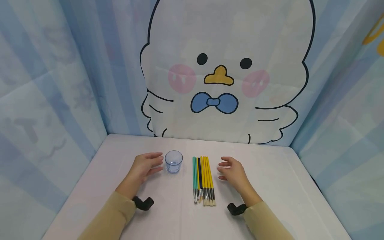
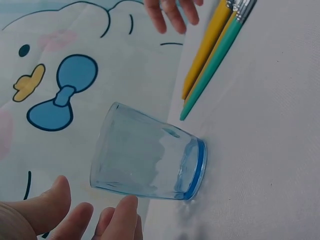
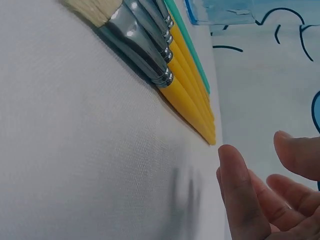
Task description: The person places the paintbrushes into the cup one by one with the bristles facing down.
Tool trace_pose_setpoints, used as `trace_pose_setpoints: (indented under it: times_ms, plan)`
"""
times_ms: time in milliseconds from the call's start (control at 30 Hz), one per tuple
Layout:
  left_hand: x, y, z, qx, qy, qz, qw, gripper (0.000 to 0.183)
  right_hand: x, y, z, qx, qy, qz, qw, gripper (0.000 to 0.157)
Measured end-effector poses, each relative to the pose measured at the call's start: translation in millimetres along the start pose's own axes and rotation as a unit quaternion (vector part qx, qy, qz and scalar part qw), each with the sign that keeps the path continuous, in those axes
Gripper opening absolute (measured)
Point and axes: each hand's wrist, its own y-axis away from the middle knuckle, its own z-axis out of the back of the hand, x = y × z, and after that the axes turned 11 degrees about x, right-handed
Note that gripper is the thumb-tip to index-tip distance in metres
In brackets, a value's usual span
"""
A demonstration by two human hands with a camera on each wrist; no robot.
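An upright clear bluish glass (image 1: 173, 162) stands left of a row of paintbrushes (image 1: 203, 176). The brushes lie side by side, bristles toward the person; their handles are teal, dark blue and yellow. My left hand (image 1: 149, 164) is just left of the glass, fingers relaxed and pointing at it, holding nothing. In the left wrist view those fingertips (image 2: 127, 205) come close to the side of the glass (image 2: 147, 155). To the right of the brushes hovers my right hand (image 1: 231, 170), fingers loosely bent around nothing. The right wrist view shows it beyond the yellow handle ends (image 3: 200, 125).
A white cloth covers the table (image 1: 168, 220). Behind it hangs a curtain (image 1: 222, 123) printed with a white cartoon bird, and blue striped curtains (image 1: 45, 116) close in both sides. Black wrist mounts (image 1: 144, 203) stick out below both sleeves, low over the tabletop.
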Motion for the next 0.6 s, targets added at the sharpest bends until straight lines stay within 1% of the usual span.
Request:
trace_pose_setpoints:
  times_ms: [367, 600]
  plan:
    - [-4.8, -10.8, -0.5, -0.005, -0.004, 0.012, 0.9999, 0.044, 1.8, -16.1, -3.1, 0.032, -0.038, -0.012, 0.999, 0.053]
    - [-7.5, -12.0, -2.9, -0.002, -0.007, 0.014, 0.9999, 0.044, 5.5, -22.7, -6.3, 0.047, -0.04, -0.023, 0.998, 0.048]
